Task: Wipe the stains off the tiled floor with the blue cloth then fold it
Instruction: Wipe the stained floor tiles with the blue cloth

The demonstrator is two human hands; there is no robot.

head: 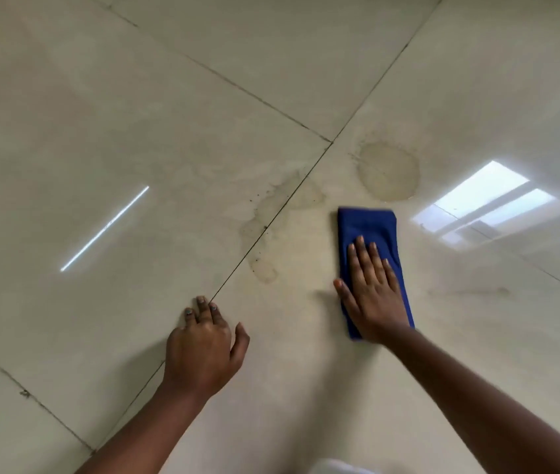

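Wiping looks barely begun: the right hand [372,289] presses flat and open on the folded blue cloth [367,230], near the round stain [390,171]; grout-line stains [271,213] remain. The left hand [203,343] rests open on the tiled floor [100,131].

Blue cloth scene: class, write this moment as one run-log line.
right hand flat on folded blue cloth | left hand braced on floor | round stain beyond cloth, unwiped
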